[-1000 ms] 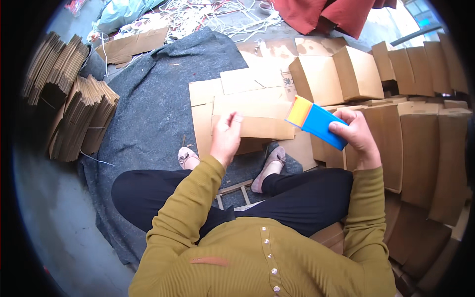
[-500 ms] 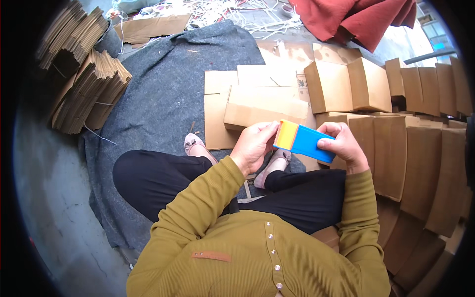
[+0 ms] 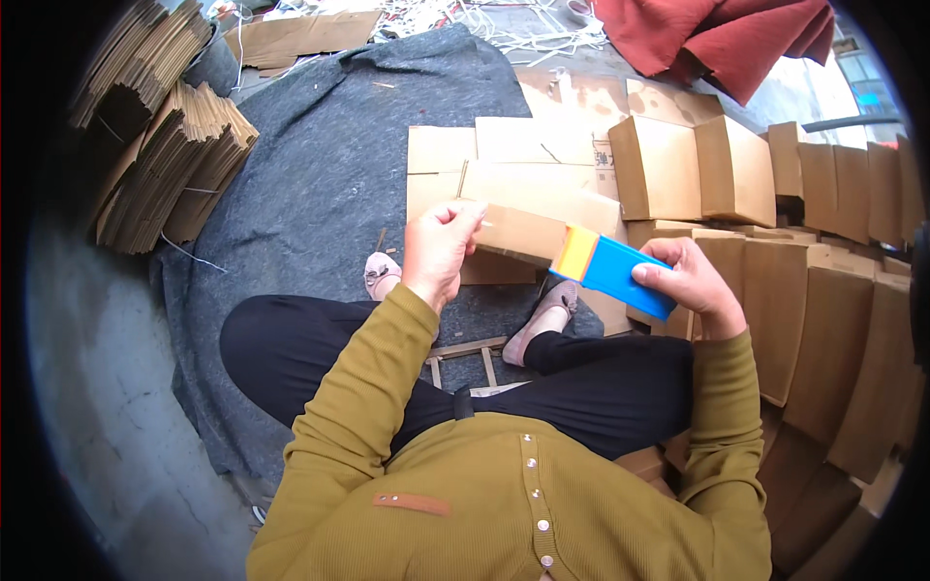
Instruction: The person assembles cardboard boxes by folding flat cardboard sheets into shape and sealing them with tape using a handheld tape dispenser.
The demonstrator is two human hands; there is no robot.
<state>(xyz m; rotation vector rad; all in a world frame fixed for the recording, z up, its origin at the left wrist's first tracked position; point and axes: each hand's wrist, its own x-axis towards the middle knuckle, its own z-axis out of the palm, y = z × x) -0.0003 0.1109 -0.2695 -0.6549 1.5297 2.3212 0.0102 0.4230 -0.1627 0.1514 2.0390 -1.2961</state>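
My right hand (image 3: pixel 699 281) grips a blue and yellow tape dispenser (image 3: pixel 625 275), thumb on its blue top. A strip of clear-looking tape (image 3: pixel 521 232) stretches from the yellow end to my left hand (image 3: pixel 436 250), whose closed fingers pinch its free end. Both hands are raised above my lap. Beneath and beyond the tape lies a closed cardboard box (image 3: pixel 552 182), partly covered by the strip. It rests on flat cardboard (image 3: pixel 439 148) on the floor.
Cardboard boxes (image 3: pixel 770 300) stand in rows on the right. Bundled flat cartons (image 3: pixel 179 169) are stacked at the left. A dark grey blanket (image 3: pixel 310 165) covers the floor. Red cloth (image 3: pixel 717 39) and tangled white straps (image 3: pixel 523 24) lie at the back.
My left hand has moved left, away from the dispenser, and a strip of tape now spans the gap. The dispenser has shifted slightly right in my right hand.
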